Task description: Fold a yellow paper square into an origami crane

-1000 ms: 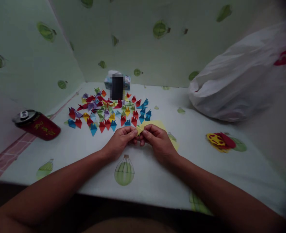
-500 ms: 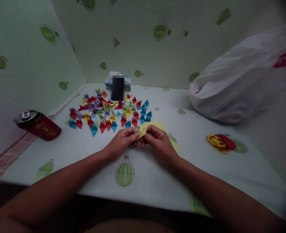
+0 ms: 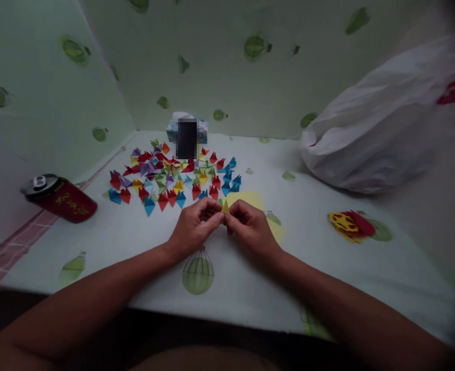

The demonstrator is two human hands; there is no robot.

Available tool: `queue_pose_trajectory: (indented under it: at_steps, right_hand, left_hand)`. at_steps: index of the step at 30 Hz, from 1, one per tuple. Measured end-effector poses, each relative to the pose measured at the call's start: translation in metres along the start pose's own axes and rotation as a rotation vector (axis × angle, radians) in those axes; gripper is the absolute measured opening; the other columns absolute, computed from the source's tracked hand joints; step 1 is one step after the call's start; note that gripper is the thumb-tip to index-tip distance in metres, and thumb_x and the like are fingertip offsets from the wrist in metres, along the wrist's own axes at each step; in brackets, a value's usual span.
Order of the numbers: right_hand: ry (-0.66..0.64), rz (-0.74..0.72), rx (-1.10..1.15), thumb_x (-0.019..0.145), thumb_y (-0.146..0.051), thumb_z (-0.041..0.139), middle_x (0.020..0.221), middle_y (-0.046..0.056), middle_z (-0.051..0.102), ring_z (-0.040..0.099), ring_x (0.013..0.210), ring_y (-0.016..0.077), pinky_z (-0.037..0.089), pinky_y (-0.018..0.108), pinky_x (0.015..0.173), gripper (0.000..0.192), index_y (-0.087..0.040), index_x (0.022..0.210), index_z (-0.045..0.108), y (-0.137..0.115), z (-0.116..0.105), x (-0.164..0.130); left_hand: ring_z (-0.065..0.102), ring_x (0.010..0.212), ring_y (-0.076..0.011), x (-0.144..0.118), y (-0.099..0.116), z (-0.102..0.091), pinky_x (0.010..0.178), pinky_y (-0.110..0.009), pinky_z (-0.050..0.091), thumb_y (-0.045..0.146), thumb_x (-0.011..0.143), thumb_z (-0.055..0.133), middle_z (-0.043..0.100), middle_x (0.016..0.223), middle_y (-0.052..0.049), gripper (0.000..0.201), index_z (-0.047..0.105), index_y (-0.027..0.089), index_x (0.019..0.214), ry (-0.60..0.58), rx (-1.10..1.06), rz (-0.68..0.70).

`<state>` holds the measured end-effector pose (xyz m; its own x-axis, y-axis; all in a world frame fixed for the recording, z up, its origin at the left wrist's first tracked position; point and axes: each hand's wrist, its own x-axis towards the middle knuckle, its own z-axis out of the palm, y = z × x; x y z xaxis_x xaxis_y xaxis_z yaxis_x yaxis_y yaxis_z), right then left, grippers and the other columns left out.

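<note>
Between my fingertips is a small folded piece of yellow paper (image 3: 226,207), pointed at its top. My left hand (image 3: 200,219) pinches its left side with thumb and forefinger. On the other side, my right hand (image 3: 249,224) pinches the lower right edge, and the two hands nearly touch. Flat yellow paper sheets (image 3: 250,200) lie on the table behind and under my right hand. Just beyond my hands spreads a cluster of folded paper cranes (image 3: 172,197) in red, blue, yellow, green and purple.
A red drink can (image 3: 63,198) lies tilted at the left. At the back, a dark blurred-out object (image 3: 187,140) stands before a tissue box (image 3: 203,131). A white plastic bag (image 3: 360,139) fills the right rear. Red and yellow cutouts (image 3: 351,225) lie at the right.
The yellow paper has gone from a wider, open-looking shape to a narrow upright point. My fingers have shifted their hold on it slightly; the table items stay in place.
</note>
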<state>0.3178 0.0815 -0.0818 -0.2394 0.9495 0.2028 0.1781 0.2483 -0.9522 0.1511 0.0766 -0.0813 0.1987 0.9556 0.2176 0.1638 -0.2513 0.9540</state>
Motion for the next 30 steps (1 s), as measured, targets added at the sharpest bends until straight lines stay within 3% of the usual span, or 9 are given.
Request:
queue_pose_trajectory:
  at_steps: [7, 15, 23, 27, 30]
  right_hand:
    - [-0.023, 0.001, 0.142, 0.084, -0.029, 0.065, 0.061, -0.004, 0.055, 0.051, 0.054, 0.0114, 0.04, 0.027, 0.053, 0.018, -0.022, 0.076, 0.051, 0.0007, 0.0012, 0.0003]
    - [-0.033, -0.038, 0.296, 0.082, -0.02, 0.062, 0.068, -0.004, 0.059, 0.056, 0.057, 0.0103, 0.046, 0.027, 0.058, 0.005, -0.022, 0.082, 0.057, -0.0008, 0.001, 0.0009]
    - [-0.017, -0.162, 0.102, 0.085, -0.014, 0.057, 0.074, -0.001, 0.062, 0.061, 0.064, 0.0123, 0.049, 0.029, 0.063, 0.01, -0.02, 0.084, 0.064, 0.0019, -0.0021, -0.0003]
    - [-0.031, -0.237, 0.069, 0.088, -0.014, 0.056, 0.081, 0.001, 0.063, 0.062, 0.067, 0.0122, 0.05, 0.029, 0.065, 0.01, -0.02, 0.089, 0.064, 0.0013, -0.0015, -0.0017]
    - [-0.028, -0.141, 0.224, 0.092, -0.024, 0.057, 0.081, -0.001, 0.061, 0.064, 0.066, 0.0115, 0.051, 0.028, 0.065, 0.006, -0.021, 0.096, 0.059, -0.0025, -0.0011, -0.0024]
  left_hand:
    - [0.058, 0.067, -0.0113, 0.0009, -0.0011, -0.0001, 0.064, -0.024, 0.049, 0.025, 0.084, 0.065, 0.062, 0.076, 0.0, 0.009, 0.06, 0.017, 0.086, 0.025, -0.011, 0.007]
    - [0.058, 0.067, -0.0109, 0.0031, 0.0046, -0.0028, 0.065, -0.024, 0.049, 0.022, 0.08, 0.066, 0.061, 0.073, 0.001, 0.008, 0.061, 0.017, 0.083, -0.007, -0.191, -0.059]
    - [0.06, 0.067, -0.0101, 0.0048, 0.002, -0.0045, 0.065, -0.024, 0.051, 0.024, 0.083, 0.065, 0.062, 0.076, 0.001, 0.01, 0.063, 0.016, 0.089, 0.0, -0.307, -0.094]
    - [0.06, 0.067, -0.0099, 0.0048, 0.0041, -0.0027, 0.063, -0.022, 0.051, 0.025, 0.08, 0.071, 0.061, 0.076, 0.001, 0.016, 0.059, 0.016, 0.087, 0.046, -0.241, -0.045]
    - [0.059, 0.07, -0.0094, 0.0028, 0.0059, -0.0014, 0.066, -0.022, 0.051, 0.02, 0.081, 0.07, 0.06, 0.078, 0.001, 0.014, 0.058, 0.017, 0.087, 0.126, -0.126, 0.066]
